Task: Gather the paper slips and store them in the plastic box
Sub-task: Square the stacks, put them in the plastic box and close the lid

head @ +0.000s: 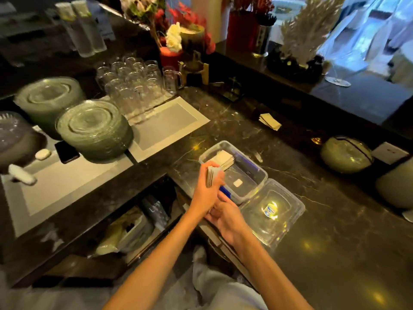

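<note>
Left hand (206,189) pinches a stack of slips (211,176) edge-on, thumb on 1 face and fingers on the other, at the near left rim of the open box (250,166). Right hand (225,214) sits just below, fingers loosely curled; whether it holds anything cannot be told. 1 pile (223,159) lies in the box's far corner; another pile (269,121) remains on the counter (312,231), well apart. Lid (272,211) lies beside the box. Slips are probably light, thin and prone to fanning: best squeezed across both faces near mid-stack.
</note>
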A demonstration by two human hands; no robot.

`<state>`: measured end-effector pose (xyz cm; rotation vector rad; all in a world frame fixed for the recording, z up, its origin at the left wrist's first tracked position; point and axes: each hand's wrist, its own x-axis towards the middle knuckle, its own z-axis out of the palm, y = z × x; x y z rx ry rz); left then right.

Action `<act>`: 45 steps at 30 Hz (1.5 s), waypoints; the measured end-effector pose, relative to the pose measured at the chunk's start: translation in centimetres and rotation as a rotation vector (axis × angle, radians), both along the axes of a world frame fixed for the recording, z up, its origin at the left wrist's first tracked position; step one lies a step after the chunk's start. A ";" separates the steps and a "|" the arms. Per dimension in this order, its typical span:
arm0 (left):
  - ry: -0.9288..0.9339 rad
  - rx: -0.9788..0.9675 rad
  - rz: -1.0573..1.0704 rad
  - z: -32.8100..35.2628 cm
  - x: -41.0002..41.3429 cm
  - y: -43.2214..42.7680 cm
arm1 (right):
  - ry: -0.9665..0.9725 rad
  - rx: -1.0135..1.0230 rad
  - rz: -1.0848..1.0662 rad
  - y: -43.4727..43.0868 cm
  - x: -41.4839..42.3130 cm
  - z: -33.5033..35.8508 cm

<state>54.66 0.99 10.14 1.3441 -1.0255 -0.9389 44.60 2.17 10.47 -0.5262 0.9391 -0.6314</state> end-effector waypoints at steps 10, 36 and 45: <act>-0.219 -0.057 -0.304 2.6 6.2 -18.5 | 0.251 -0.246 -0.289 -18.3 1.2 -0.7; -0.729 0.105 -0.853 -15.5 0.5 -49.7 | 1.332 -0.546 -0.508 -44.0 -1.0 -15.3; -0.611 0.029 -0.777 -19.0 1.5 -51.0 | 1.336 -0.612 -0.588 -45.5 -0.1 -18.3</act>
